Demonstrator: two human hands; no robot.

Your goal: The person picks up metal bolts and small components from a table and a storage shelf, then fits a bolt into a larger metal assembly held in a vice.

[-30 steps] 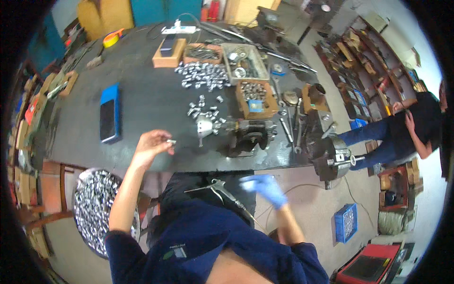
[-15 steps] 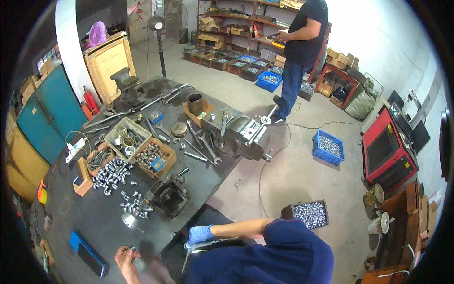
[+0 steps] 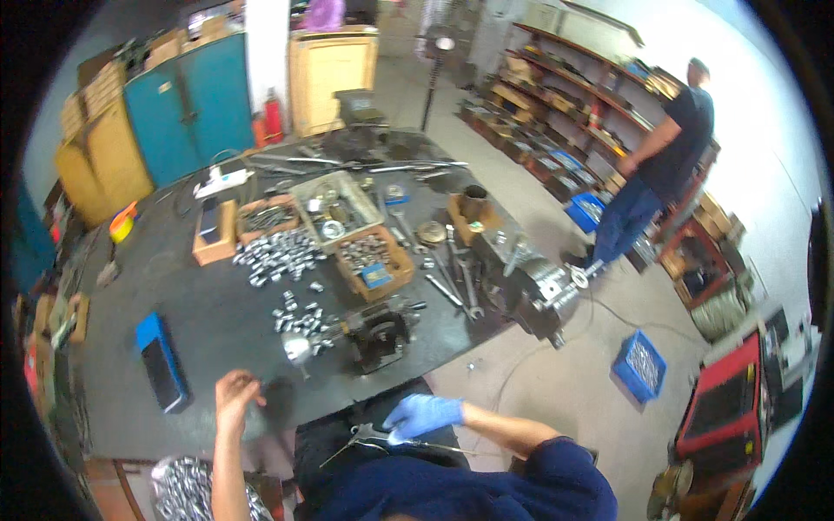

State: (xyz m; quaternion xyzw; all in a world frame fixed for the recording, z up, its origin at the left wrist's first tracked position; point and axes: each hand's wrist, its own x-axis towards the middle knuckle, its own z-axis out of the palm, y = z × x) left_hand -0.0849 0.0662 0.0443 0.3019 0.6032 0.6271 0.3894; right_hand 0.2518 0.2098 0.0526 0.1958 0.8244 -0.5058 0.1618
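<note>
My bare left hand (image 3: 236, 395) hangs over the table's front edge, its fingers loosely curled and apart, with no part visible between them. The blue-gloved right hand (image 3: 423, 417) lies at my lap, its fingers closed over a grey metal tool that looks like an air blow gun (image 3: 369, 436); a thin nozzle points left from it, and blur hides the exact grip. Small shiny metal fittings (image 3: 291, 314) lie loose on the table beyond the left hand, beside a silver cone-shaped piece (image 3: 296, 348). A larger heap of fittings (image 3: 276, 255) is farther back.
A dark clamp-like fixture (image 3: 380, 337) stands at the table's near edge; a bench vise (image 3: 540, 295) is on its right corner. A blue-cased phone (image 3: 162, 369) lies left. Below the left forearm is a container of metal parts (image 3: 184, 488). A person (image 3: 665, 165) stands by the shelves.
The view has swung left. The small metal part in my left fingers no longer shows. My right hand's grip on the tool looks looser, and the person at the back has turned away.
</note>
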